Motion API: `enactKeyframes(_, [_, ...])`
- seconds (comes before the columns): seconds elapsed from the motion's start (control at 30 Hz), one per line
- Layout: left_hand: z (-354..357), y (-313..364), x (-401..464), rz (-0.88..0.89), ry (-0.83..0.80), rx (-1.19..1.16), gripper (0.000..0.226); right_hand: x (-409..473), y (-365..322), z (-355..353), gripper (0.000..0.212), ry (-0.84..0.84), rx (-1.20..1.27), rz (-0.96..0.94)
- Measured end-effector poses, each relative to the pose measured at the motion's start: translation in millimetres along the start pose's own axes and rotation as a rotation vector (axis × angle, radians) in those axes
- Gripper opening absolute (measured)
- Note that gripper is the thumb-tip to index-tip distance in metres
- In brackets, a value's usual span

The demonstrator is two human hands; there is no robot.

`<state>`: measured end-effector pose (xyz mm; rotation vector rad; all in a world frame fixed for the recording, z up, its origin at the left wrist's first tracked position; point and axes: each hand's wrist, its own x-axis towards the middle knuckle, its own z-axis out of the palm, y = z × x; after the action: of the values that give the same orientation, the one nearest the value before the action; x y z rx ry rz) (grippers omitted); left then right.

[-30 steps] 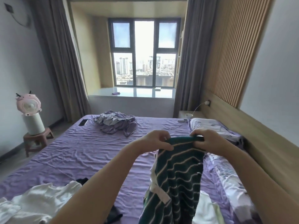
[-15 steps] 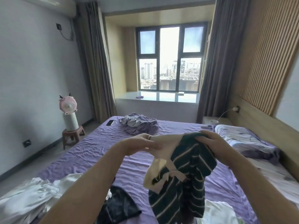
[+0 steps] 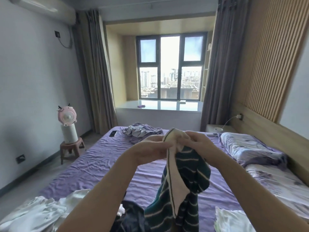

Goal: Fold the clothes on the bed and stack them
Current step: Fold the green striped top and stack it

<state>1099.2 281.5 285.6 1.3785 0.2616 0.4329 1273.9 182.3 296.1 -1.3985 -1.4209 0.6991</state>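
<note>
Held up over purple-sheeted bed (image 3: pixel 93 163): dark green knit garment with cream stripes (image 3: pixel 187 178), long axis near vertical, cream edge at top, tail hanging toward 6 o'clock onto bed. Left hand (image 3: pixel 150 150) pinched cream edge from 9 o'clock side; right hand (image 3: pixel 199 143) gripped same edge from 3 o'clock side, hands nearly touching. At 12 o'clock beyond hands: crumpled lilac cloth heap (image 3: pixel 142 132). At 8 o'clock: white crumpled garment (image 3: pixel 38 213). At 6 o'clock: dark garment (image 3: pixel 132 215).
</note>
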Motion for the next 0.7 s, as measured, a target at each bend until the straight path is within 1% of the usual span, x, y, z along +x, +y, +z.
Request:
enactKeyframes(0.03, [-8, 0, -8, 0.007, -0.020, -0.004, 0.020, 1, -1, 3, 0.014, 0.042, 0.059, 0.007])
enactKeyframes(0.07, [-14, 0, -15, -0.015, 0.004, 0.024, 0.021, 2, -3, 7, 0.014, 0.068, 0.114, 0.024])
enactKeyframes(0.1, [-18, 0, -22, -0.051, 0.056, 0.108, 0.020, 3, -5, 11, 0.014, 0.080, 0.166, 0.039])
enactKeyframes(0.17, [-28, -7, -34, -0.133, 0.139, 0.315, 0.006, 1, -8, 21, 0.015, 0.072, 0.283, 0.063])
enactKeyframes(0.2, [-33, -11, -40, -0.144, 0.158, 0.334, 0.003, 0, -9, 26, 0.016, 0.064, 0.333, 0.076])
enactKeyframes(0.23, [-38, -15, -45, -0.134, 0.175, 0.258, 0.005, -1, -10, 30, 0.016, 0.056, 0.366, 0.089])
enactKeyframes(0.3, [-44, -20, -55, -0.089, 0.222, 0.001, 0.007, -4, -10, 38, 0.018, 0.051, 0.388, 0.102])
enactKeyframes(0.33, [-45, -21, -60, -0.062, 0.222, -0.039, 0.012, -6, -9, 42, 0.018, 0.058, 0.381, 0.108])
enactKeyframes(0.37, [-46, -24, -63, -0.052, 0.209, 0.022, 0.021, -7, -7, 47, 0.017, 0.067, 0.371, 0.118])
enactKeyframes(0.43, [-39, -33, -65, -0.078, 0.171, 0.306, 0.042, -11, -5, 57, 0.017, 0.073, 0.342, 0.136])
enactKeyframes(0.47, [-35, -40, -64, -0.084, 0.168, 0.432, 0.043, -13, -5, 61, 0.017, 0.075, 0.325, 0.140])
enactKeyframes(0.5, [-33, -46, -63, -0.083, 0.191, 0.503, 0.039, -15, -5, 64, 0.018, 0.076, 0.308, 0.138])
enactKeyframes(0.53, [-33, -50, -63, -0.075, 0.225, 0.510, 0.035, -17, -5, 67, 0.019, 0.087, 0.296, 0.135])
enactKeyframes(0.57, [-36, -53, -64, -0.059, 0.238, 0.466, 0.036, -21, -7, 67, 0.021, 0.103, 0.295, 0.133])
enactKeyframes(0.6, [-39, -55, -66, -0.050, 0.232, 0.382, 0.036, -24, -8, 66, 0.022, 0.116, 0.296, 0.127])
enactKeyframes(0.7, [-45, -50, -71, -0.012, 0.189, 0.170, 0.023, -35, -11, 57, 0.029, 0.153, 0.297, 0.108])
